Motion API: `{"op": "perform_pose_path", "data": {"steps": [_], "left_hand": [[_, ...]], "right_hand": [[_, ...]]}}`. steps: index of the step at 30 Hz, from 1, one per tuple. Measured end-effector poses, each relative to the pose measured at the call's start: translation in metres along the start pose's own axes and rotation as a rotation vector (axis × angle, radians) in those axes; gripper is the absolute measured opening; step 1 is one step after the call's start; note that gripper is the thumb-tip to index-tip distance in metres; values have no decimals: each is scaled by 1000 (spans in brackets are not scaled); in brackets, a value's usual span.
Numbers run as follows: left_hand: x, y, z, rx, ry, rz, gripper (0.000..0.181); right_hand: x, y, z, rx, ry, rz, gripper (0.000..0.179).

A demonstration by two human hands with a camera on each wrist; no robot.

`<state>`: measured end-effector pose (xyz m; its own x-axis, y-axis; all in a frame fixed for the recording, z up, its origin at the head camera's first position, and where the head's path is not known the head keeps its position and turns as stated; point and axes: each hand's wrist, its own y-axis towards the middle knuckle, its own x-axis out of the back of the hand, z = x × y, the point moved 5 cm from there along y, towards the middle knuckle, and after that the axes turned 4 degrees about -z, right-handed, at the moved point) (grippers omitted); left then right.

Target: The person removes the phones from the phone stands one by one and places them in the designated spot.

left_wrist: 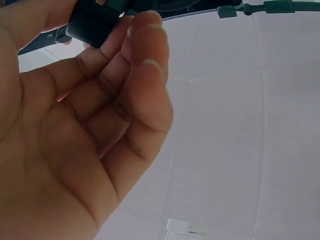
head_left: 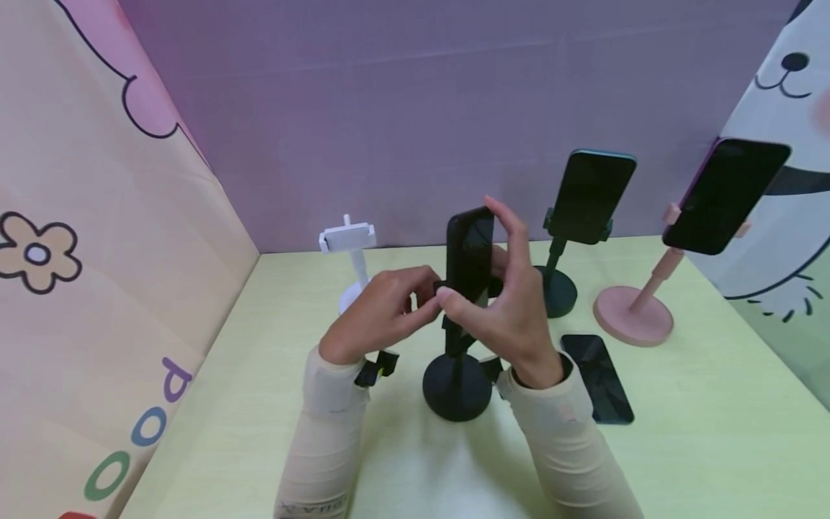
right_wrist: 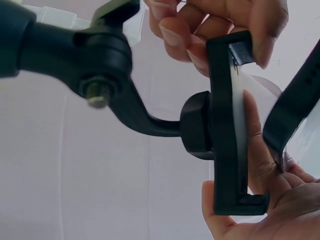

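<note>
A black phone stand stands on the table, its clamp seen edge-on in the right wrist view. My left hand pinches the clamp's left end with thumb and fingers; the left wrist view shows the dark clamp end at its fingertips. A black phone is upright in front of the clamp, tilted somewhat away from it. My right hand holds this phone, index finger at its top corner and thumb near its lower left. Whether the phone's lower edge touches the clamp is hidden.
Behind stand a white phone stand, a dark stand bearing a phone, and a pink stand bearing another phone. A black phone lies flat right of my right wrist. Fabric walls enclose the table.
</note>
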<state>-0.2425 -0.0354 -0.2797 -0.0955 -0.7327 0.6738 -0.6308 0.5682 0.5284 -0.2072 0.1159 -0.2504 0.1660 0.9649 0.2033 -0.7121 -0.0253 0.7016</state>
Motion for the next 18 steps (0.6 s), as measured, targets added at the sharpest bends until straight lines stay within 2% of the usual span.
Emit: {"op": "perform_pose_path", "data": {"steps": [6,12,18], "left_hand": [[0,0,0,11,10,1,17],[0,0,0,8,27,-6,10],[1,1,2,26,41,-9,12]], "right_hand": [[5,0,0,22,-10,-18,85],[10,2,2,37,29,-38,85],[18,3,6,27,25,-64,85]]}}
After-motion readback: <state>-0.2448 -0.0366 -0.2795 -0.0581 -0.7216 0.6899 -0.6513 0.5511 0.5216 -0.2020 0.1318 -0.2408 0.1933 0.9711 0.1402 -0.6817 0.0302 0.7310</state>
